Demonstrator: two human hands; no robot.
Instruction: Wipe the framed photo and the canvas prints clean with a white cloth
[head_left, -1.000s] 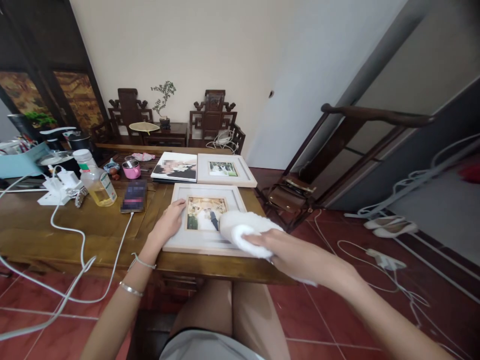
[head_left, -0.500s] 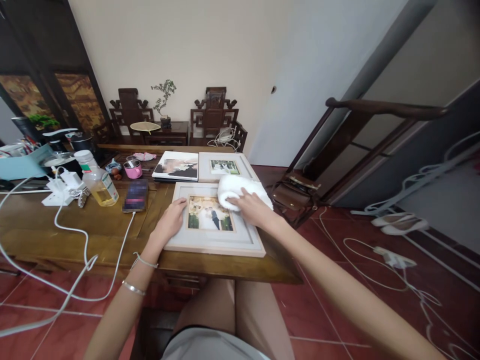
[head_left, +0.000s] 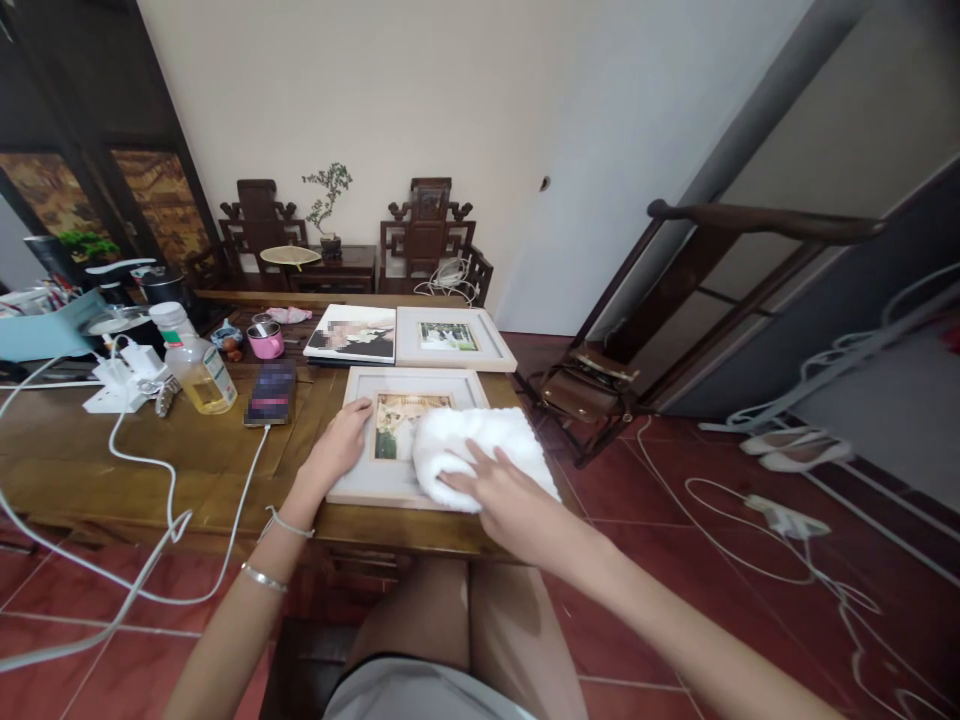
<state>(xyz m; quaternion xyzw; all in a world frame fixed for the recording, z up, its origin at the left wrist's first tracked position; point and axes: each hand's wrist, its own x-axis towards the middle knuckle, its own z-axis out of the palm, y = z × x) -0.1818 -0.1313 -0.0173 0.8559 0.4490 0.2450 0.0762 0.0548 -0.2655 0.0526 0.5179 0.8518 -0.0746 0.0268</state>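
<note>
A light wooden picture frame [head_left: 358, 478] with a small photo in its middle lies flat at the near edge of the wooden table [head_left: 300, 490]. My left hand [head_left: 342, 440] grips its left side, fingers on the border and wrapped on the edge. With my right hand [head_left: 499, 490] I hold a folded white towel [head_left: 480, 440] against the frame's lower right part. The towel covers the right part of the photo and the frame's right corner. Just behind lies a second picture frame [head_left: 491, 345], beside a white-covered photo album [head_left: 352, 333].
On the left stand a bottle of yellow liquid [head_left: 206, 375], a phone [head_left: 270, 392] on a cable, a pink cup [head_left: 265, 339] and a white power strip [head_left: 124, 385]. A dark wooden chair [head_left: 765, 222] with a brown bag [head_left: 589, 388] is at right.
My right hand has slid the towel toward me, from the frame's upper right to its lower right. The rear frame now shows fully. My left hand stays on the left edge.
</note>
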